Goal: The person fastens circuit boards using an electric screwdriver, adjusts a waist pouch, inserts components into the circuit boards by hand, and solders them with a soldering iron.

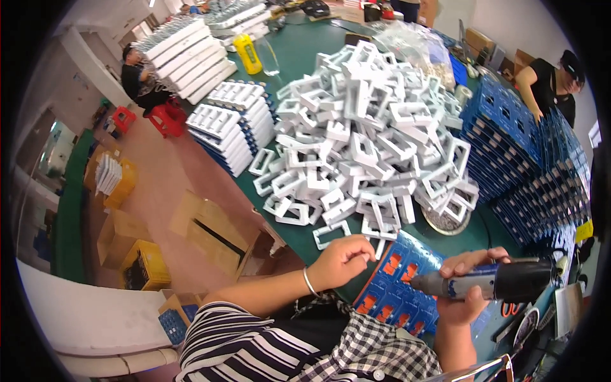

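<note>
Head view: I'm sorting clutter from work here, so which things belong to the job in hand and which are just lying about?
In the job:
left hand, closed by the blue tray
right hand, gripping the electric screwdriver
blue tray with orange parts
heap of white plastic frames

Lying about:
yellow bottle
red stools
cardboard boxes
yellow crate

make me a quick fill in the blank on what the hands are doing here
1. The right hand holds a ____ screwdriver.
2. The left hand rests closed at the edge of a blue ____.
3. Behind the hands rises a heap of ____ plastic frames.
4. The left wrist wears a thin ____.

Missing words: power; tray; white; bracelet
</note>
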A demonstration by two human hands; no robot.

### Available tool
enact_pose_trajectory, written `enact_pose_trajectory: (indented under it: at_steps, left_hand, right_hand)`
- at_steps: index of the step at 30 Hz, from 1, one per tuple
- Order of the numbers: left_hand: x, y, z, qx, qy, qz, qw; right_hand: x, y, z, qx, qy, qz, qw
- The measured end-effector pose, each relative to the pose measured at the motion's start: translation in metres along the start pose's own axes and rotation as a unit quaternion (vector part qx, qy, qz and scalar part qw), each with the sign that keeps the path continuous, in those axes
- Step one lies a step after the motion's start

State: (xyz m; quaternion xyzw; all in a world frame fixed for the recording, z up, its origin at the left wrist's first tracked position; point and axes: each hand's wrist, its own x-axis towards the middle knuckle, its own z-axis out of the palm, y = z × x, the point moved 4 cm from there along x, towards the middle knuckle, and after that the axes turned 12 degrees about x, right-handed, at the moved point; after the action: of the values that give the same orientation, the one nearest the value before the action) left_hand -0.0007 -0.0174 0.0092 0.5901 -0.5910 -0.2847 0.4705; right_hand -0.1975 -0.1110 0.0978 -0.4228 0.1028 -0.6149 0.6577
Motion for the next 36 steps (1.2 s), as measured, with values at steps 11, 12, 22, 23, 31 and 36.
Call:
enact_pose_trajectory:
  at_steps: [11, 12, 22, 23, 31, 36]
  left_hand:
    - [-0.011, 0.016, 0.007, 0.272, -0.027, 0.183, 0.944]
    - [-0.012, 0.014, 0.01, 0.277, -0.018, 0.188, 0.942]
    - [-0.016, 0.016, 0.013, 0.31, 0.002, 0.195, 0.931]
    - [-0.015, 0.016, 0.013, 0.308, 0.003, 0.196, 0.931]
    - [-0.013, 0.018, 0.012, 0.315, 0.008, 0.194, 0.929]
    - [-0.013, 0.019, 0.012, 0.324, 0.006, 0.186, 0.927]
  right_hand:
    - [0.01, 0.012, 0.012, -0.01, -0.072, 0.062, 0.995]
    - [0.007, 0.013, 0.011, -0.011, -0.067, 0.069, 0.995]
    - [0.004, 0.035, 0.022, -0.03, -0.16, 0.042, 0.986]
    - [0.003, 0.035, 0.022, -0.031, -0.16, 0.043, 0.986]
    - [0.006, 0.04, 0.022, -0.056, -0.224, 0.023, 0.973]
    - [0.004, 0.038, 0.027, -0.084, -0.243, 0.054, 0.965]
